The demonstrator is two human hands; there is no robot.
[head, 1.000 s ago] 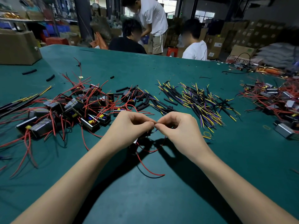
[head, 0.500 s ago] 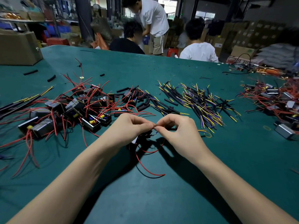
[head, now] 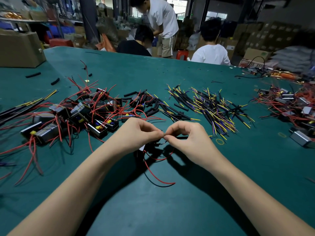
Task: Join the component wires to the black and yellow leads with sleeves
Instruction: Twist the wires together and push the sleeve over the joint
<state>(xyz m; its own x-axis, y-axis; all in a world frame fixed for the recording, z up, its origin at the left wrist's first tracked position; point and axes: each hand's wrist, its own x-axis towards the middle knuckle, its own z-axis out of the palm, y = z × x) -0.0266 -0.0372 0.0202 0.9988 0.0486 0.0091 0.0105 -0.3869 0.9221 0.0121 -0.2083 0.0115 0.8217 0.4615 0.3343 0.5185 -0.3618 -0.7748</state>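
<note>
My left hand and my right hand meet fingertip to fingertip above the green table. Both pinch thin wire ends at the same spot. A black lead runs rightward from my right fingers. Under my left hand sits a small component, mostly hidden, with a red wire curling toward me across the mat. The joint itself is hidden between my fingertips.
A heap of components with red wires lies at the left. Black and yellow leads are piled right of centre. More components lie far right. Loose black sleeves, a cardboard box and three people beyond the far edge.
Both hands stayed pinched together at the wire ends with only slight finger movement. The view shifted a little.
</note>
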